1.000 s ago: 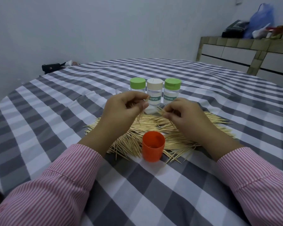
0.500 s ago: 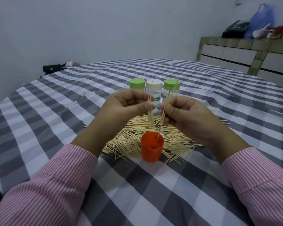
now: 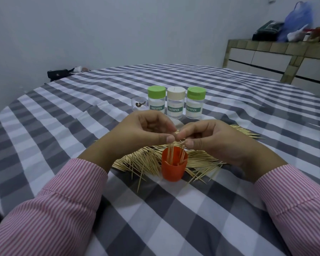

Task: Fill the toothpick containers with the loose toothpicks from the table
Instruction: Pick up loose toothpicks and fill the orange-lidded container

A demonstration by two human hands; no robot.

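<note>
An orange cup (image 3: 174, 170) stands open in the middle of a pile of loose toothpicks (image 3: 146, 159) on the checked tablecloth. My left hand (image 3: 144, 132) and my right hand (image 3: 214, 139) meet just above the cup. Each pinches the tops of a few toothpicks between thumb and fingers, and the lower ends stand inside the cup. Behind the hands three clear toothpick containers stand in a row with their lids on: a green-lidded one (image 3: 156, 102), a cream-lidded one (image 3: 175, 105) and another green-lidded one (image 3: 195, 103).
A small clear cup (image 3: 139, 106) sits left of the three containers. The round table (image 3: 72, 117) has a black bag (image 3: 57, 74) at its far left edge. A tiled counter (image 3: 284, 58) with bags on it stands at the back right.
Both hands lifted small bunches of toothpicks off the pile, turned them upright, and lowered them into the orange cup. The hands now sit closer together, directly over the cup.
</note>
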